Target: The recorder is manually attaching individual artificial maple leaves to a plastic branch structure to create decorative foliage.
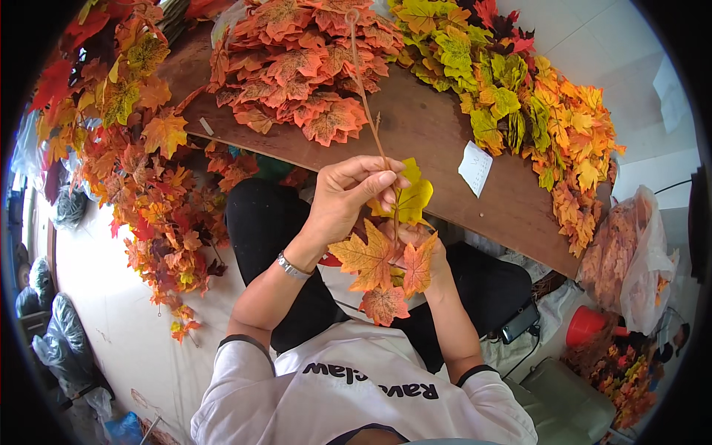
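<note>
Over my lap I hold an artificial maple leaf branch [372, 122], with a thin brown stem that rises toward the table and ends in a small loop. My left hand [343, 194] pinches the stem between thumb and fingertips. Just below it sits a yellow leaf [415, 194], partly behind those fingers. Lower on the branch hang orange leaves [368, 257], one of them small and reddish at the bottom. My right hand [432, 259] is closed around the lower part of the branch, its fingers partly hidden behind the leaves.
The brown table [437, 148] bears a heap of red-orange leaves [304, 67], green-yellow leaves [475, 74], orange leaves [578, 133] and a paper slip [475, 168]. Leaf garlands [163, 222] hang at left. At right are a plastic bag [627, 252] and a red container [589, 326].
</note>
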Demonstrator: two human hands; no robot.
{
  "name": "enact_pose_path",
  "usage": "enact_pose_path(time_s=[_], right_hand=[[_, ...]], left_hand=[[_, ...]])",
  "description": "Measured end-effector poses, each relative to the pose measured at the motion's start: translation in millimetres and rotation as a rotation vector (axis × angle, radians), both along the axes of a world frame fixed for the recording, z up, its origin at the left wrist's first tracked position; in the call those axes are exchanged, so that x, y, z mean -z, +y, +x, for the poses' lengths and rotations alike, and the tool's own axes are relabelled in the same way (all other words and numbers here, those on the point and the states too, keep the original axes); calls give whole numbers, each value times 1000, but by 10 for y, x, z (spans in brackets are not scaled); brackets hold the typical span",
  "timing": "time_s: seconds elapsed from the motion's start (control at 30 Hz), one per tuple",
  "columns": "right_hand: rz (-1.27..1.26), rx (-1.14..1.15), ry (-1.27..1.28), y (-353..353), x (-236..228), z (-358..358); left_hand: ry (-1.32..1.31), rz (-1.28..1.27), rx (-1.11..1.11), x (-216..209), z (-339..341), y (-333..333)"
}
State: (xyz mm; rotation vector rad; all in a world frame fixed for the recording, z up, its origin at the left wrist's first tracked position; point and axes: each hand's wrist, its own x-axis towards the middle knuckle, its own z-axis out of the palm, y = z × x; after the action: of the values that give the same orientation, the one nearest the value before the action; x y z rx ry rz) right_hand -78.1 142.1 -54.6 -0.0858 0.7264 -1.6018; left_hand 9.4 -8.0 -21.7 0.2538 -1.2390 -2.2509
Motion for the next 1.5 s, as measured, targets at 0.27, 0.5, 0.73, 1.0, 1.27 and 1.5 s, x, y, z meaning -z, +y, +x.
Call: enact_pose_path(time_s=[0.27,0.5,0.73,1.0,1.27,1.5], right_hand=[[36,-5,73,-21,17,9],[65,33,87,-42,-27,37],[5,-7,112,17,32,15],[-162,-108,241,47,21,-81],[-62,79,571,82,-391,-269],[-17,255,725,-1,-499,-391]], left_hand=[[63,41,41,-30,18,-11],[16,24,33,-47,18,-7],[18,2,37,-30,19,2],[43,-27,46,-186,-111,-48],[207,-10,112,-454,-396,-89],[53,-95,100,-381,-418,-12]])
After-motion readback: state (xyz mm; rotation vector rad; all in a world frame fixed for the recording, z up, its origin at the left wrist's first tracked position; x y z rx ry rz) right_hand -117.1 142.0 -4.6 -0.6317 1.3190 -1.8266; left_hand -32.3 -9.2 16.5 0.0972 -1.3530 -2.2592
